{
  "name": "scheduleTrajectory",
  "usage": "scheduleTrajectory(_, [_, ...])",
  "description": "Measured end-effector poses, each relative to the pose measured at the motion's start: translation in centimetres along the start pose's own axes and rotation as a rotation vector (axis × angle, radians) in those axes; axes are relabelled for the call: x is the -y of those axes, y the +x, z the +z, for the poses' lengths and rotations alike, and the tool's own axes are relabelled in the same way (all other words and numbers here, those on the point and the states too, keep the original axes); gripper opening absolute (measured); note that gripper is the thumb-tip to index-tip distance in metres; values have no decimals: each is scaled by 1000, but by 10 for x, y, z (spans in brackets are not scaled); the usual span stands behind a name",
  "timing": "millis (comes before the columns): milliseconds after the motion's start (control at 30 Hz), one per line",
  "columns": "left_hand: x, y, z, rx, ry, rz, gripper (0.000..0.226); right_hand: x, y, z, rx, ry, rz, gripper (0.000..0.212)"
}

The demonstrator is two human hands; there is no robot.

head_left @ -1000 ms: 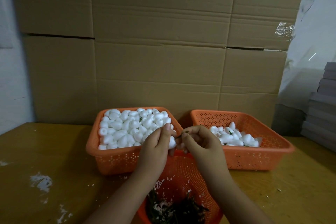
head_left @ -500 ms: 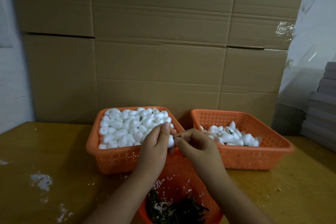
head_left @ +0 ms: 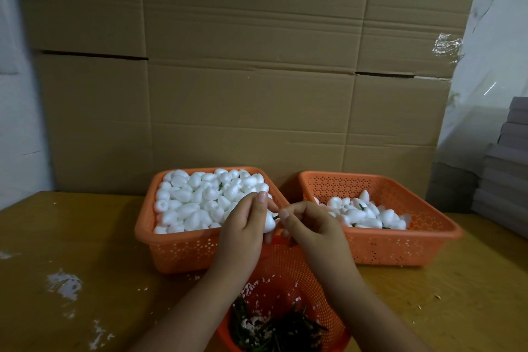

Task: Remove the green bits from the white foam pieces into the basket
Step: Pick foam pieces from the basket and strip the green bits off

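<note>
My left hand (head_left: 245, 224) grips a white foam piece (head_left: 269, 223), with a thin green bit (head_left: 276, 217) sticking out of its right side. My right hand (head_left: 310, 226) pinches that green bit between thumb and forefinger. Both hands hover over a round orange basket (head_left: 281, 268) at the near edge, which holds dark green bits (head_left: 274, 328) and white crumbs. Behind on the left, a square orange basket (head_left: 183, 248) is heaped with white foam pieces (head_left: 197, 203). On the right, another orange basket (head_left: 400, 246) holds a smaller pile of foam pieces (head_left: 368, 214).
The baskets stand on a yellow-brown wooden table (head_left: 85, 237) with white foam crumbs (head_left: 64, 284) scattered at the left. A wall of cardboard boxes (head_left: 257, 80) rises right behind the baskets. Grey stacked sheets (head_left: 508, 174) stand at the far right.
My right hand has drawn slightly away from the left, and the green bit now shows between the foam piece and my right fingertips. The baskets have not moved.
</note>
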State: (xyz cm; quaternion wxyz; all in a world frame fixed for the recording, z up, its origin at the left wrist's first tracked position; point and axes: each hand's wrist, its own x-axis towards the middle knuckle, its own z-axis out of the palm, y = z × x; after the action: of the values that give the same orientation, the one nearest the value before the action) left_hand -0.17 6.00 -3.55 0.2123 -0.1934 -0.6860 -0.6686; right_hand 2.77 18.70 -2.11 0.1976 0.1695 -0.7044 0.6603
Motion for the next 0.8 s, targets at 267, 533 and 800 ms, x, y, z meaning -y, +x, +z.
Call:
scheduleTrajectory(267, [1, 0, 1, -12, 35, -17, 37, 1, -1, -1, 41, -97, -55, 14])
scheduleTrajectory(533, [-2, -1, 0, -2, 68, -38, 38, 2, -3, 0, 69, -151, -66, 12])
scheduleTrajectory(800, [-4, -2, 0, 3, 77, -30, 36, 2, -3, 1, 88, -112, -48, 16])
